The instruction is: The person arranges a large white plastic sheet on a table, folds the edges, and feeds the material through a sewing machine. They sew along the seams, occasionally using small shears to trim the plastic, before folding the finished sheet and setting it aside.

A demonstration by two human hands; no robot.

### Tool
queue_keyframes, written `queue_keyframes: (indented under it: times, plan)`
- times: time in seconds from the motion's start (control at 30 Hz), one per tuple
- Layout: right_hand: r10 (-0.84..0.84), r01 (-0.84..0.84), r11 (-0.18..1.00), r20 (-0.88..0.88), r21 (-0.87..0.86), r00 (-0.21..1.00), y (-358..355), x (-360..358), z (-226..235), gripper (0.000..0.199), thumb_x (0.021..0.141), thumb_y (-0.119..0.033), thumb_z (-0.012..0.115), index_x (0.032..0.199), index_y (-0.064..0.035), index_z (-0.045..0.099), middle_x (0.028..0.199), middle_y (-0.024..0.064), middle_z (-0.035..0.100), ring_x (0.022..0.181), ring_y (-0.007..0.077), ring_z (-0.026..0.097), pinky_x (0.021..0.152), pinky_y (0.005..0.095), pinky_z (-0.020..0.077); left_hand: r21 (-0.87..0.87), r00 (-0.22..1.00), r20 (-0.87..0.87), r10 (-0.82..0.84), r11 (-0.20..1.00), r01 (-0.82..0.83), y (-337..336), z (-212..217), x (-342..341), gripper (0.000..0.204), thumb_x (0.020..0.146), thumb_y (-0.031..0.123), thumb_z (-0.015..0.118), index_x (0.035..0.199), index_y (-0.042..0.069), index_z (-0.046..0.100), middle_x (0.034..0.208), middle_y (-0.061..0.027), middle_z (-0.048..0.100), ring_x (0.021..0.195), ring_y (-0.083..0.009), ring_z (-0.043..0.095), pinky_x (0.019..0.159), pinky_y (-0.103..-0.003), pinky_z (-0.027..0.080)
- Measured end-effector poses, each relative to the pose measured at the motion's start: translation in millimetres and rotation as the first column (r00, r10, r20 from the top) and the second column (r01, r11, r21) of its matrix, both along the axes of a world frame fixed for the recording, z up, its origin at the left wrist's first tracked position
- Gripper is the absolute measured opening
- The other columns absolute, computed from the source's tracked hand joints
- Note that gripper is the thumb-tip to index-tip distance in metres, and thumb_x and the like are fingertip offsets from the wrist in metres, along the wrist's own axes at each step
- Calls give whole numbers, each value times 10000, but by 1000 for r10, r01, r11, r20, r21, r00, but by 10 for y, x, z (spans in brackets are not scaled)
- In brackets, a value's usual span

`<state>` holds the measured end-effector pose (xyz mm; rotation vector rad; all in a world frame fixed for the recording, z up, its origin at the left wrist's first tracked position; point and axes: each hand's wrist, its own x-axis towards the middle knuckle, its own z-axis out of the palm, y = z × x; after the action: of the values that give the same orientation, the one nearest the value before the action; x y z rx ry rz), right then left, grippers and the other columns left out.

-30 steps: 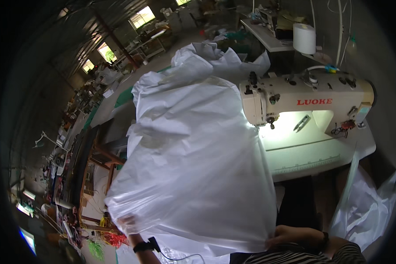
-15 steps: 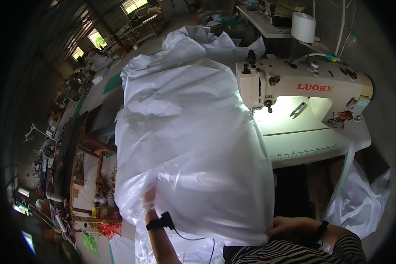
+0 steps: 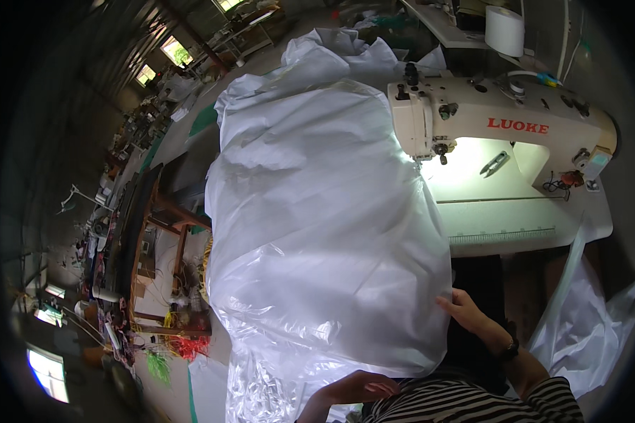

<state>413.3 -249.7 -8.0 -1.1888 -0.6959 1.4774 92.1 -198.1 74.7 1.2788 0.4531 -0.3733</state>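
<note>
A large white plastic sheet (image 3: 331, 211), glossy and rumpled, spreads over the sewing table and hangs toward my lap. Its right edge passes by the needle area of a cream sewing machine (image 3: 501, 109), whose lamp lights the bed. My right hand (image 3: 466, 311) pinches the sheet's right edge below the machine bed. Down at the sheet's near edge, against my striped shirt, is my left hand (image 3: 361, 387). Its fingers are loosely bent and a little apart, with nothing seen in them.
Thread snips (image 3: 495, 163) lie on the machine bed, and a white thread cone (image 3: 504, 32) stands behind. More white sheeting (image 3: 589, 324) hangs at the right. Left of the sheet stands a wooden frame (image 3: 180, 211), with red strands (image 3: 189, 345) below it.
My left hand has come out from under the sheet's left part and moved right to its near edge. My right hand has moved up along the right edge. The view has shifted slightly.
</note>
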Motion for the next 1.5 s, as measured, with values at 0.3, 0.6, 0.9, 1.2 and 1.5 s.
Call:
queue_keyframes:
  times: [0.3,0.6,0.9,1.2,1.5]
  plan:
    - [16,-18,999,43,39,999,-6,-173,84,304,1022,-238,546,1163,17,633,1018,12,658,919,77,602,838,254,506,650,821,502,273,-745,-149,621,157,61,940,743,193,828,1498,181,267,1461,-255,357,1278,-437,443,1005,-567,374]
    - [68,-69,998,66,7,995,-141,-191,25,386,1061,-323,436,1163,9,604,1033,31,641,955,92,590,853,262,494,790,950,301,85,536,-298,198,1039,446,124,775,26,738,891,69,731,810,-93,699,726,-235,653,705,-339,518]
    - [-124,94,983,196,158,973,-34,-98,407,526,1025,-391,492,1332,36,487,1103,156,637,1024,157,598,919,313,475,775,888,-52,-456,543,324,-316,-58,1302,75,918,156,591,928,93,552,697,-87,604,592,-255,623,560,-337,512]
    - [-240,232,971,185,65,953,-1,-155,292,163,980,-141,563,932,14,575,677,-26,534,586,18,437,496,230,363,960,942,279,-186,20,-280,639,515,1146,286,900,161,657,1176,92,632,1121,-87,688,984,-283,661,871,-386,514]
    - [-190,170,981,332,90,924,134,-191,291,207,968,-133,575,821,10,552,598,-9,509,560,36,451,483,261,362,816,834,146,532,-541,202,2569,1049,149,975,697,149,807,1517,212,285,1593,-119,217,1453,-320,265,1151,-605,228]
